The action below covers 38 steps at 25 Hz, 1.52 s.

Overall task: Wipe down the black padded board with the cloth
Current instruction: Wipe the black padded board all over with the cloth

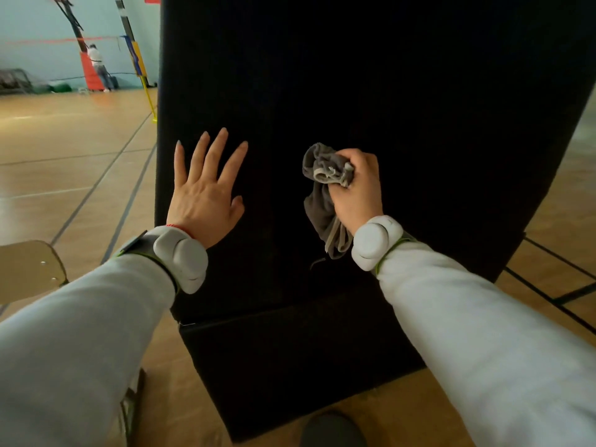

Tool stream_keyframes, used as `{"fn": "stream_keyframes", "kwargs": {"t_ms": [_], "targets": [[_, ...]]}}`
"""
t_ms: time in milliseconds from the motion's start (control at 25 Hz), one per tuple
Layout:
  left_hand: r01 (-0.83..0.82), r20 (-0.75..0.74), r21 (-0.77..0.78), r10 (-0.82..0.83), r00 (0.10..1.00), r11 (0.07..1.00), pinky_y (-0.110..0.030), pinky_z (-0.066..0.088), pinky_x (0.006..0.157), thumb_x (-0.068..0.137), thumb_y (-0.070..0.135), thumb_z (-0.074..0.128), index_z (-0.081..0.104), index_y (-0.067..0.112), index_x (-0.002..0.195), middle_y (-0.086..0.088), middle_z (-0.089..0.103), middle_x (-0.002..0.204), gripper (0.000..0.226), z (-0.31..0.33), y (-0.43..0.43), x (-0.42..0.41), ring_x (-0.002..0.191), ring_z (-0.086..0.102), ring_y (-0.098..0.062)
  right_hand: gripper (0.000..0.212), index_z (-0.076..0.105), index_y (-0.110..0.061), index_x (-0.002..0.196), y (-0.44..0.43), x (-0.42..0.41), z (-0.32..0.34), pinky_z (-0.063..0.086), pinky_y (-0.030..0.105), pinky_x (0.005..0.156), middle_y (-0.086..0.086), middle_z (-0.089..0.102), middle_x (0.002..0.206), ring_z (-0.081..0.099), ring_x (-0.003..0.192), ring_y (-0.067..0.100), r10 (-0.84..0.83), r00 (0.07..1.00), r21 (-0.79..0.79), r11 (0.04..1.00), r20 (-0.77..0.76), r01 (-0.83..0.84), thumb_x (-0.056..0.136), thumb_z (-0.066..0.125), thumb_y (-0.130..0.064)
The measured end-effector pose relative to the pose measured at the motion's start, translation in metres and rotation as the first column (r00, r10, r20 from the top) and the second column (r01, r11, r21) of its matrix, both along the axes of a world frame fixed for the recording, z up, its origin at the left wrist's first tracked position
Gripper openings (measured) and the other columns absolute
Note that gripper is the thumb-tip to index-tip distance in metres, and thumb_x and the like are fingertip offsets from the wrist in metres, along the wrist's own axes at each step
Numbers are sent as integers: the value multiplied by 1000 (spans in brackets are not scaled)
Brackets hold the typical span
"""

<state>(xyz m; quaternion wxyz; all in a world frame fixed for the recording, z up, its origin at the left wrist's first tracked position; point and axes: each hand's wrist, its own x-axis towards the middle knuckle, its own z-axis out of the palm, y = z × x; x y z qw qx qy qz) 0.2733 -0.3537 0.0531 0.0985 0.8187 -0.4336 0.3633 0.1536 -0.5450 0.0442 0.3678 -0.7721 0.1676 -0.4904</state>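
Note:
The black padded board (403, 91) stands upright in front of me and fills most of the head view. My left hand (206, 191) lies flat against its left side with the fingers spread and straight. My right hand (358, 185) grips a bunched grey cloth (322, 188) against the board's middle. Part of the cloth sticks out above my fist and a longer tail hangs down past my wrist. Both wrists carry white bands over light grey sleeves.
A black base panel (290, 366) slopes out from the board's foot onto the wooden gym floor (64, 156). A tan chair seat (25, 269) sits at the left edge. A person (100, 67) stands far off by an orange pad. A dark shoe (332, 429) shows at the bottom.

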Motion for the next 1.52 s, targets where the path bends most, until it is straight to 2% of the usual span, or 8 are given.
{"fn": "stream_keyframes", "kwargs": {"t_ms": [160, 360, 520, 680, 920, 1240, 1400, 1520], "targets": [[24, -43, -80, -27, 999, 997, -48, 5, 116, 82, 16, 60, 15, 18, 149, -14, 13, 155, 81, 33, 3, -6, 143, 10, -32, 28, 58, -9, 105, 0, -1, 34, 36, -2, 75, 2, 43, 112, 48, 87, 0, 33, 999, -30, 999, 3, -32, 80, 63, 1], [16, 9, -117, -15, 1000, 993, -45, 5, 116, 85, 19, 58, 10, 22, 150, -10, 11, 156, 80, 93, 10, -3, 143, 8, -29, 26, 56, -17, 100, 3, 2, 91, 43, 9, 77, 2, 48, 113, 54, 92, 9, 74, 996, -57, 996, 56, -71, 80, 64, -2], [26, 56, -122, -19, 998, 992, -47, 6, 117, 86, 21, 57, 11, 21, 150, -10, 11, 156, 79, 133, 8, -1, 143, 8, -29, 28, 57, -14, 104, 7, 5, 128, 46, 15, 79, 3, 47, 114, 53, 93, 10, 46, 994, -117, 993, 101, -34, 80, 64, -2], [77, 124, -99, -64, 990, 992, -46, 6, 117, 87, 22, 56, 13, 20, 149, -10, 12, 156, 76, 166, 4, 5, 143, 9, -30, 29, 57, -13, 105, 9, 8, 163, 41, 8, 70, 5, 48, 115, 51, 91, 9, 11, 991, -146, 989, 133, 9, 79, 64, -1], [103, 158, -107, -85, 984, 989, -47, 6, 116, 88, 22, 55, 13, 20, 149, -10, 11, 156, 75, 196, -2, 15, 143, 9, -29, 30, 56, -16, 106, 8, 14, 200, 51, 30, 81, 4, 48, 116, 56, 97, 16, -44, 981, -139, 988, 189, 72, 80, 62, -3], [158, 232, -176, -115, 966, 972, -47, 12, 115, 86, 20, 58, 21, 14, 148, -16, 17, 154, 73, 234, -25, 24, 141, 15, -34, 32, 53, -19, 111, 3, 16, 255, 50, 31, 84, 3, 40, 119, 50, 107, 21, -123, 962, -175, 970, 245, 169, 82, 57, -5], [123, 159, -272, -81, 984, 954, -46, 11, 116, 89, 26, 54, 16, 11, 148, -17, 13, 154, 73, 252, -31, 33, 141, 13, -33, 31, 52, -22, 113, 2, 23, 280, 47, 33, 84, 4, 39, 122, 45, 110, 22, -198, 953, -208, 946, 231, 248, 85, 55, -8], [106, 129, -244, -76, 989, 964, -45, 10, 116, 91, 31, 52, 14, 9, 148, -17, 13, 154, 72, 256, -36, 43, 141, 13, -33, 32, 51, -23, 115, -1, 31, 293, 48, 38, 86, 4, 39, 123, 44, 111, 21, -245, 941, -243, 922, 231, 300, 86, 55, -10]]}}
